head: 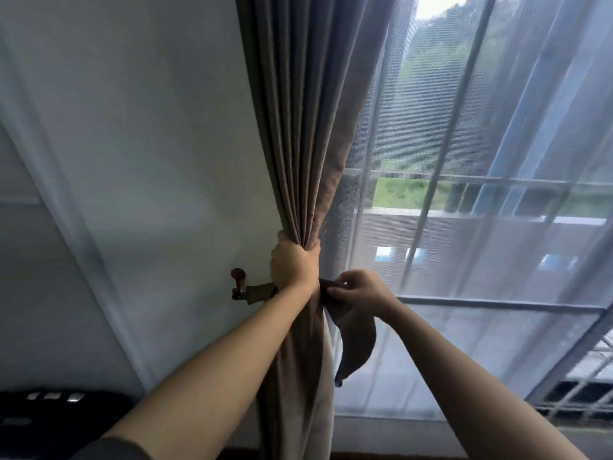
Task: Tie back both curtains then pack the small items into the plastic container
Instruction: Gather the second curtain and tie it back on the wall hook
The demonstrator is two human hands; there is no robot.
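The brown curtain (pixel 298 127) is gathered into tight pleats at the left edge of the window (pixel 464 303), hanging against a pale wall (pixel 149 144). The bunched folds are clamped in the grip of the left hand (pixel 292 263), whose fingers are wrapped round the cloth from the wall side. Just beside that hand, a dark hook (pixel 237 275) is fixed to the wall, and one end of a brown fabric tie-back (pixel 356 340) is seen held on it. The band passes behind the left wrist and comes out on the window side. There it is pinched in the grip of the right hand (pixel 360 293), with the free end hanging down below. A sheer curtain (pixel 414 161) is spread across the glass to the right. Through it a railing (pixel 481 185), a building and green slopes are seen, blurred. A dark object (pixel 49 413) is seen at the lower left; what it is cannot be told.
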